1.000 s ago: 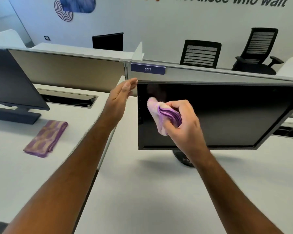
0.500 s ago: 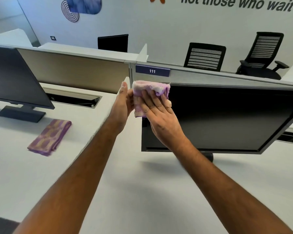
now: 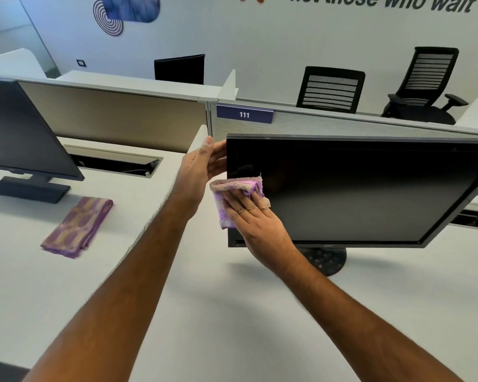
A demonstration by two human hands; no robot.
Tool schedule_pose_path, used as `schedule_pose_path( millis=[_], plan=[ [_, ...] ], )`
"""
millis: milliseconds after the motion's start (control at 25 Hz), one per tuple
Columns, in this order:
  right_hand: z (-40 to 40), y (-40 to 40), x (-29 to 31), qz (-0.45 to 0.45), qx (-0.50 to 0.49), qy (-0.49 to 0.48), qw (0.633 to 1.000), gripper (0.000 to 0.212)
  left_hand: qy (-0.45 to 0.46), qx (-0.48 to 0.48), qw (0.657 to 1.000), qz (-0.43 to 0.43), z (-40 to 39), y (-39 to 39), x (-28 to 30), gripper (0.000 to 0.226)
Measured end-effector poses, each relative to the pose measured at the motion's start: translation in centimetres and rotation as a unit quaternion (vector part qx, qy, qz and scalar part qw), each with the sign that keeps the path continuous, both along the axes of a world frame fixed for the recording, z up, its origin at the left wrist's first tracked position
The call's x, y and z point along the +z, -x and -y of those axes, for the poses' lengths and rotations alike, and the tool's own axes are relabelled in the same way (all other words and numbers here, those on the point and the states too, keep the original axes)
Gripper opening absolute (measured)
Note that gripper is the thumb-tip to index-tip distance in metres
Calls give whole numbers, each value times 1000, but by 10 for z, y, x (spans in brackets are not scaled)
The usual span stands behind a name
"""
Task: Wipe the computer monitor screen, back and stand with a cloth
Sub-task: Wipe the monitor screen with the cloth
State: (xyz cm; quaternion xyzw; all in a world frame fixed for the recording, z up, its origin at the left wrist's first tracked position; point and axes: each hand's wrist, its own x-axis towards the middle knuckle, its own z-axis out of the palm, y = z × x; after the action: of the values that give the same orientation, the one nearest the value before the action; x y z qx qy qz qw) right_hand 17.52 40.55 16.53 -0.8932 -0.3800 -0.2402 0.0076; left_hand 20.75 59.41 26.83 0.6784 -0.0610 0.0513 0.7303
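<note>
Head view: the monitor (image 3: 356, 188) stands on the white surface (image 3: 232, 312). The right hand (image 3: 255, 219) presses the soft cloth (image 3: 233, 188) flat with straight fingers on the screen's left side. The left hand (image 3: 202, 166) steadies the left edge, fingers straight. The screen looks easy to scratch and tip, so press gently.

monitor (image 3: 356, 188): black, screen dark, tilted | cloth (image 3: 233, 188): pink-purple, bunched, against screen's left edge

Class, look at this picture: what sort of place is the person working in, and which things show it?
Most likely an open-plan office: desks split by partition panels, one bearing a numbered sign 111, computer monitors, and mesh office chairs beyond.
</note>
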Motion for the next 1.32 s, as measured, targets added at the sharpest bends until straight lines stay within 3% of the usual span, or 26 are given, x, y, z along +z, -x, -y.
schedule_pose_path(
  millis=[360, 640, 800, 1080, 1160, 1240, 1320],
  plan=[
    [5, 21, -74, -56, -19, 75, 995, 71, -70, 57, 995, 35, 9, 7, -3, 38],
    [1, 34, -127, -69, -57, 168, 982, 62, -104, 79, 991, 33, 12, 9, 0, 38],
    [15, 44, -139, -128, -72, 157, 977, 63, -109, 78, 990, 33, 13, 14, 3, 38],
    [102, 66, -132, -187, -182, 40, 965, 56, -89, 75, 993, 35, 16, 12, 4, 37],
    [114, 78, -114, -259, -173, -89, 946, 53, -86, 79, 993, 35, 17, 12, 2, 37],
    [105, 87, -79, -333, -168, -250, 894, 53, -83, 83, 992, 34, 18, 12, 2, 37],
    [88, 88, -31, -329, -139, -392, 848, 44, -83, 90, 992, 35, 18, 12, 2, 38]
  ],
)
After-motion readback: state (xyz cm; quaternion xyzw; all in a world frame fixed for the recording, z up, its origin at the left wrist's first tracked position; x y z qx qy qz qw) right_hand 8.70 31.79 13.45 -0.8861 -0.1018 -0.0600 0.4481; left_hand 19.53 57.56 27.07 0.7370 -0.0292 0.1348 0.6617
